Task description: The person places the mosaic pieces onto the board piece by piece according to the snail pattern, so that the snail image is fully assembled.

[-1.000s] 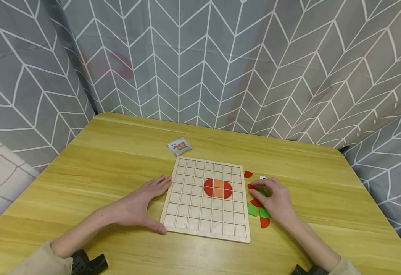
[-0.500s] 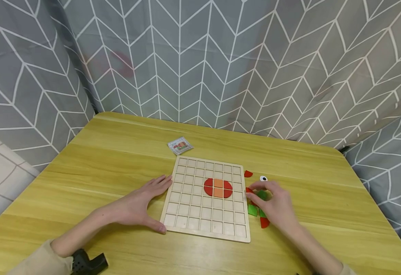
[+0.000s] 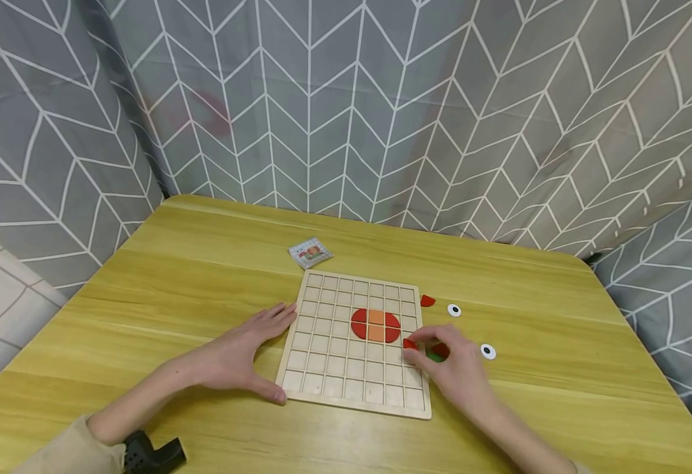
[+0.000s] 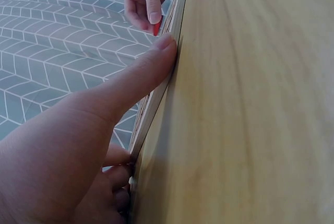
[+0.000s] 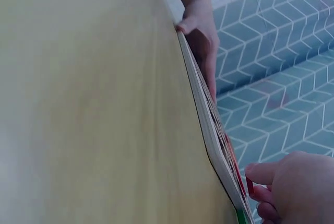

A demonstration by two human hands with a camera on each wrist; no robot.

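Note:
A pale wooden grid board (image 3: pixel 334 349) lies on the table, with two orange squares (image 3: pixel 376 326) between red rounded pieces (image 3: pixel 359 324) set in its cells. My right hand (image 3: pixel 458 368) pinches a small red piece (image 3: pixel 409 343) between thumb and fingertips, over the board's right side; its exact shape is partly hidden. In the right wrist view that red piece (image 5: pixel 249 186) is held just off the board's edge. Spread wide, my left hand (image 3: pixel 233 355) touches the board's left edge with its fingertips and the near-left corner with its thumb.
Right of the board lie a red quarter piece (image 3: pixel 427 301) and two eye discs (image 3: pixel 454 310) (image 3: pixel 488 351). More red and green pieces (image 3: pixel 438 352) are partly hidden by my right hand. Behind the board rests a small picture card (image 3: pixel 311 252). A patterned curtain (image 3: pixel 346 112) hangs behind the table.
My right hand has picked up a red piece from beside the board and carried it left over the board's right edge, uncovering both eye discs. My left hand has stayed still.

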